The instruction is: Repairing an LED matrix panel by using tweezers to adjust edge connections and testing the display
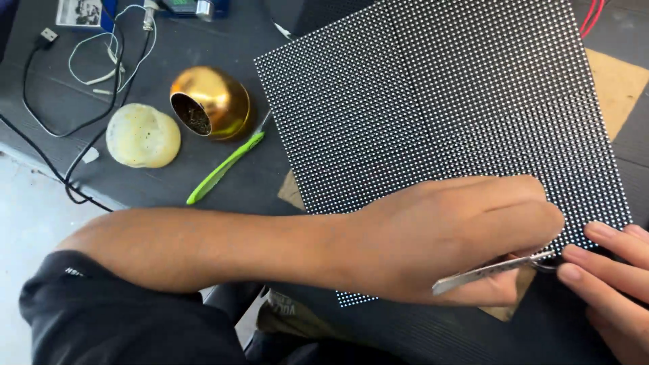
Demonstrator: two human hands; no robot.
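Left grip: your left hand (pixel 446 236) reaches across from the left, fingers curled and clamped on a pair of metal tweezers (pixel 490 269); the forearm lies low across the frame, which steadies the tip for fine work.
Right grip: your right hand (pixel 608 284) comes in at the lower right edge, fingers together and pressed on the corner of the panel, holding nothing; it seems to pin the panel so that it does not slide.
Tweezers: they lie nearly flat, tips toward the right, meeting the panel's lower right corner just beside your right fingertips (pixel 573 255).
Panel: the dotted black panel (pixel 439 101) lies flat on the surface, turned at an angle, its near edge under your left hand; a sheet of brown card (pixel 618 84) shows beneath it, likely as padding.
Surface: the dark surface (pixel 203 169) carries everything else off to the left, out of the working corner.
Bowl: a round gold bowl (pixel 211 103) tips on its side, its opening facing left, well apart from your hands.
Sponge: a pale yellow sponge (pixel 143 135) sits just beside the bowl.
Green tool: a slim green tool (pixel 223 169) lies between bowl and panel.
Cables: black and white cables (pixel 74 74) loop at the far left.
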